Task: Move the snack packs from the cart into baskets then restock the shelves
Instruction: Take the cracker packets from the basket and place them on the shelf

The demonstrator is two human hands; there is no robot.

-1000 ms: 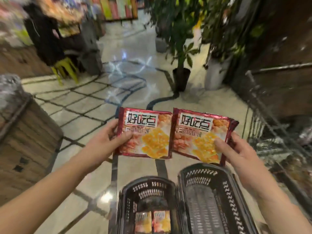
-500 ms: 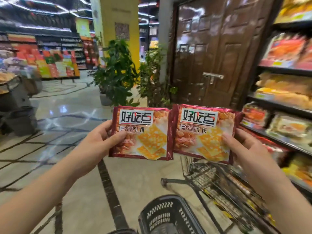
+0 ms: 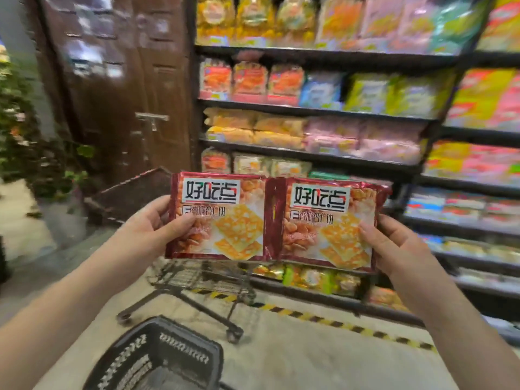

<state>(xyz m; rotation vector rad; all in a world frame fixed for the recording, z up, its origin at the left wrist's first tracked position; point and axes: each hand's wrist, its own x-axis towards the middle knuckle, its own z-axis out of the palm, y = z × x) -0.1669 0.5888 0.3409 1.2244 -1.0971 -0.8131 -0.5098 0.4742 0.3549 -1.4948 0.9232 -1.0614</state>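
Observation:
Two red snack packs with cracker pictures are held up side by side at chest height. My left hand (image 3: 152, 229) grips the left snack pack (image 3: 222, 218) by its left edge. My right hand (image 3: 394, 246) grips the right snack pack (image 3: 329, 226) by its right edge. The packs touch along their inner edges. Behind and below them stands the wire cart (image 3: 197, 277), partly hidden by the packs. A black plastic basket (image 3: 157, 356) sits on the floor at the bottom, its inside cut off by the frame edge. The shelves (image 3: 309, 108) rise straight ahead.
The shelves are packed with bagged snacks on several levels, blurred by motion. A brown wooden door (image 3: 118, 94) stands left of them, with green plants (image 3: 31, 153) further left. A yellow-black striped line (image 3: 337, 325) runs along the floor by the shelf base.
My view has swung right and upward from the floor and baskets to the shelves. Both hands keep the same hold on the two packs, which sit slightly lower in view.

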